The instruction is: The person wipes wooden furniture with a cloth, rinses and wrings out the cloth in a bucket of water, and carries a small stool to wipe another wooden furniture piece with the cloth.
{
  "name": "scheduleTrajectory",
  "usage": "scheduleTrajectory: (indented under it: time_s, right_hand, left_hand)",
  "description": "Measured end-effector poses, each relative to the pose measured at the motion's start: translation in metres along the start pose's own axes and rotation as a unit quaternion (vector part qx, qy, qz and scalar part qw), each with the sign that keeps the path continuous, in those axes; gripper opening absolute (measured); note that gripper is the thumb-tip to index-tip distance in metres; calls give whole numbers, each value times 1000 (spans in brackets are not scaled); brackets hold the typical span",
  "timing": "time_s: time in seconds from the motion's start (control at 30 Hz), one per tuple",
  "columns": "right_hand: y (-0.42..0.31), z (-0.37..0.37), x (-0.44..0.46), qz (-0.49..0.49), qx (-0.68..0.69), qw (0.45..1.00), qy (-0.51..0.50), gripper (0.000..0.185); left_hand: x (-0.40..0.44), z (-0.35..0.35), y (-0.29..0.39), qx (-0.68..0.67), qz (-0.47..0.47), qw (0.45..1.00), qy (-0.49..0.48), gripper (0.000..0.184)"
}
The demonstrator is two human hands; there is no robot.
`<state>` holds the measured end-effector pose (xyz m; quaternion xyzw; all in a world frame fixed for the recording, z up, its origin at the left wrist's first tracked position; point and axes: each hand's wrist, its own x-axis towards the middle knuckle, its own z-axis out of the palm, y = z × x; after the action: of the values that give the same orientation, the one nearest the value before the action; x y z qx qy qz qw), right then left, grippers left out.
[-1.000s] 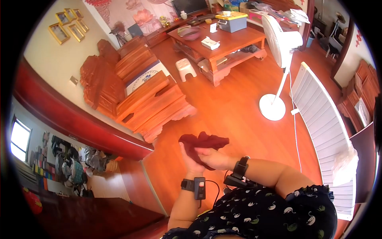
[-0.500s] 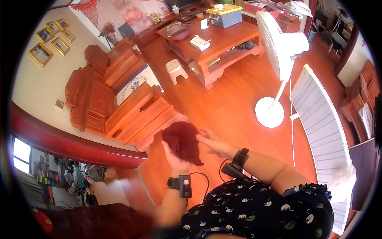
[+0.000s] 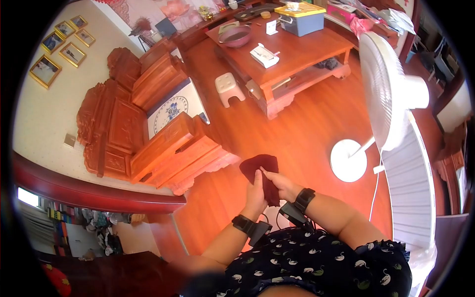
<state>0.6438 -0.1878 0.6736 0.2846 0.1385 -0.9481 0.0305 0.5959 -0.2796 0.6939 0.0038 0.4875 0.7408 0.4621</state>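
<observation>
A dark red cloth [image 3: 270, 191], bunched into a narrow folded shape, is held up in front of my body. My left hand [image 3: 255, 195] grips its left side, thumb lying on top. From the right, my right hand [image 3: 283, 184] is closed on it, with its thumb near the left thumb. The fingers beneath the cloth are mostly hidden. Each wrist wears a black strap with a small dark device.
A white standing fan [image 3: 348, 161] and a pale slatted panel [image 3: 414, 183] stand to the right. Carved wooden seating [image 3: 123, 123] lies left, beside a small stool [image 3: 230, 89]. Farther off, a wooden table [image 3: 297, 54] carries a lidded bin [image 3: 303, 24] and a bowl [image 3: 234, 37].
The cloth has moved right and is now folded narrower. My right hand, which was apart from it with fingers extended, now grips it. The view has shifted slightly.
</observation>
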Motion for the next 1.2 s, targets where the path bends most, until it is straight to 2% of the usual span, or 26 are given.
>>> scheduleTrajectory:
  time_s: [0.17,0.23,0.27,0.3,0.37,0.4,0.43,0.53,0.6,0.67,0.7,0.77,0.83,0.87,0.97,1.03,1.1,1.13,1.17,1.2]
  right_hand:
    - [-77,25,71,0,-58,998,21,39]
    - [-108,34,98,15,-79,997,-17,45]
    - [-122,34,118,38,-113,993,5,55]
    - [-138,40,131,45,-113,992,8,55]
    - [-166,56,149,36,-99,994,22,62]
    - [-179,63,158,13,-64,998,-3,64]
    - [-197,84,151,20,-49,998,-36,59]
    - [-224,84,191,-4,-86,995,-45,52]
    - [-236,88,216,-43,-290,956,2,46]
    - [-242,83,257,-16,-338,941,-16,46]
    - [-247,84,276,5,-386,922,-32,46]
    - [-266,122,290,42,-494,868,-35,63]
    - [-283,128,326,110,-510,849,-90,76]
    - [-294,126,345,67,-527,838,-123,73]
    - [-342,117,408,72,-522,841,-123,71]
    - [-376,109,459,80,-555,822,-94,68]
    - [-407,94,507,71,-562,824,-26,62]
    - [-426,93,524,80,-561,823,-29,62]
    - [-444,93,542,87,-543,835,9,56]
    - [-460,93,560,95,-525,844,50,51]
  left_hand:
    - [102,-1,47,94,93,989,-66,32]
    - [138,5,79,303,189,931,-75,39]
    - [155,6,101,366,159,913,-85,44]
    - [171,7,113,366,182,910,-69,41]
    - [208,-2,140,356,170,913,-107,40]
    - [220,-6,154,369,120,917,-90,41]
    - [238,-18,155,330,106,935,-73,40]
    - [272,-32,170,243,146,958,-31,37]
    - [289,-37,186,95,97,989,57,31]
    - [314,-47,198,61,96,988,108,28]
    - [328,-53,203,26,95,983,152,25]
    - [356,-68,221,76,124,968,203,25]
    - [381,-84,248,76,138,953,260,27]
    - [389,-91,262,77,153,944,283,29]
    - [410,-141,300,104,188,910,355,43]
    - [406,-106,349,247,110,820,504,58]
    - [406,-243,329,211,142,795,551,71]
    - [405,-220,346,99,138,822,544,73]
    - [402,-195,363,-16,131,837,531,74]
    - [399,-209,364,-77,122,839,524,73]
